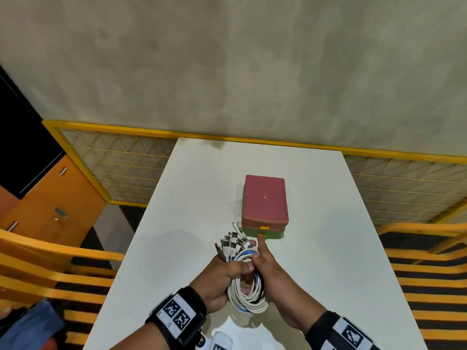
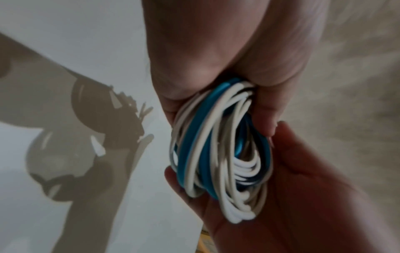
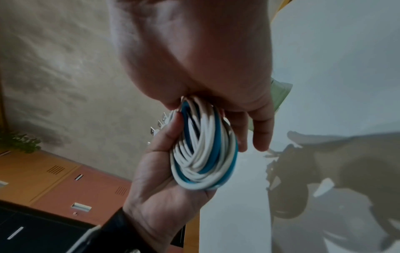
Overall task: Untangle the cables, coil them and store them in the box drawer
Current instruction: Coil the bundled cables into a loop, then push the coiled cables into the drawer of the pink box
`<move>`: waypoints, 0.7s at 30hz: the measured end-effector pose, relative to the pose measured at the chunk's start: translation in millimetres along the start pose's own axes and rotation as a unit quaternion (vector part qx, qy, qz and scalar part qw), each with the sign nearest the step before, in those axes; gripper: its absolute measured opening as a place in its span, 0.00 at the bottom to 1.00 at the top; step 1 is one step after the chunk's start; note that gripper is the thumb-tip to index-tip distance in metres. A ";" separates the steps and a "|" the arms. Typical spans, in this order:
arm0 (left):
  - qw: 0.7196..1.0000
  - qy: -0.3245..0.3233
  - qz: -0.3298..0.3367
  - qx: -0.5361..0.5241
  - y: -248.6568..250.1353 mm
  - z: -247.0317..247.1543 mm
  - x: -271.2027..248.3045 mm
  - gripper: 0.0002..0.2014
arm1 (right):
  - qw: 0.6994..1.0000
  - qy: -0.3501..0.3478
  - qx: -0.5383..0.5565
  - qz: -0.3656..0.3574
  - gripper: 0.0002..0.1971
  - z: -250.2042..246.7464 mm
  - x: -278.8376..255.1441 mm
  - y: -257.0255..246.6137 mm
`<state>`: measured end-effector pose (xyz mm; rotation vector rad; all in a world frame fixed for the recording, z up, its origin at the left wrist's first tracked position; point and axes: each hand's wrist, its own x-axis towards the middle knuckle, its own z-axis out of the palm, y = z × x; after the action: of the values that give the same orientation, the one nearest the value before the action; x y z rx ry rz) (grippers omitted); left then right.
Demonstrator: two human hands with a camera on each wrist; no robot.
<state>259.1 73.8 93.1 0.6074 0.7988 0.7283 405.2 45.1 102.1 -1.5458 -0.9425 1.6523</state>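
Both wrists sit closest, hands meeting over the white table (image 1: 328,248). Left hand (image 1: 222,279) curls fingers and thumb round the coiled cables (image 1: 249,291), white and blue loops bunched in the palm, plug ends (image 1: 231,242) fanning out toward the far side. Right hand (image 1: 273,271) also on the coil, thumb pressing the loops, but its index finger (image 1: 261,245) is straight, tip at the yellow tab (image 1: 262,234) of the green bottom drawer (image 1: 274,234); touching or just short, cannot tell. Beyond: pink-lidded box (image 1: 265,200), shut, drawer not open.

Risks, judged: coil isn't tied, so if the right hand lets go to pull the drawer, loops could spring loose from the left grip and re-tangle. One-finger pull on the tab could drag the light box along the table instead of opening the drawer, with nothing bracing it. Splayed plugs could catch on the drawer edge going in.
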 end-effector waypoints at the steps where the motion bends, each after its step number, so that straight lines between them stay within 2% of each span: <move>1: 1.000 0.003 -0.005 0.007 0.8 -2.5 1.9 0.14 | 1.000 -0.014 0.011 0.008 0.22 0.9 0.3 -4.2; 3: 1.000 0.012 -0.021 0.018 1.9 -7.9 6.9 0.16 | 0.999 -0.028 0.030 0.013 0.25 2.0 3.5 -8.3; 6: 0.998 0.040 -0.044 0.012 1.7 -14.6 13.3 0.13 | 0.998 -0.039 0.038 0.016 0.36 2.9 11.3 -6.7; 8: 0.997 0.050 -0.057 -0.010 2.2 -19.7 16.7 0.13 | 0.995 -0.041 0.079 0.048 0.39 1.0 19.8 -4.8; 10: 0.995 0.058 -0.069 -0.035 2.4 -27.8 19.7 0.15 | 0.986 0.011 0.140 0.092 0.35 -5.7 31.8 -4.8; 12: 0.994 0.061 -0.063 -0.065 4.2 -37.0 20.5 0.17 | 0.972 0.075 0.185 0.124 0.26 -16.1 48.9 -4.0; 14: 0.992 0.066 -0.048 -0.095 3.9 -49.3 20.9 0.25 | 0.962 0.113 0.205 0.142 0.19 -25.5 66.7 -1.8; 16: 0.990 0.059 -0.040 -0.119 4.5 -59.9 19.2 0.34 | 0.955 0.134 0.219 0.150 0.15 -33.6 83.8 1.8; 17: 0.990 0.054 -0.037 -0.126 4.7 -65.4 18.0 0.36 | 0.951 0.139 0.229 0.152 0.12 -36.3 90.9 3.5; 19: 0.990 0.051 -0.037 -0.128 6.6 -74.8 15.9 0.35 | 0.942 0.146 0.257 0.158 0.09 -39.0 103.8 5.4; 21: 0.989 0.057 -0.043 -0.127 9.5 -83.5 15.0 0.34 | 0.934 0.148 0.283 0.161 0.11 -38.2 114.0 9.0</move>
<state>196.0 108.5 47.1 0.3030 0.8166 0.7760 435.8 140.7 35.2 -1.5206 -0.0316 1.6463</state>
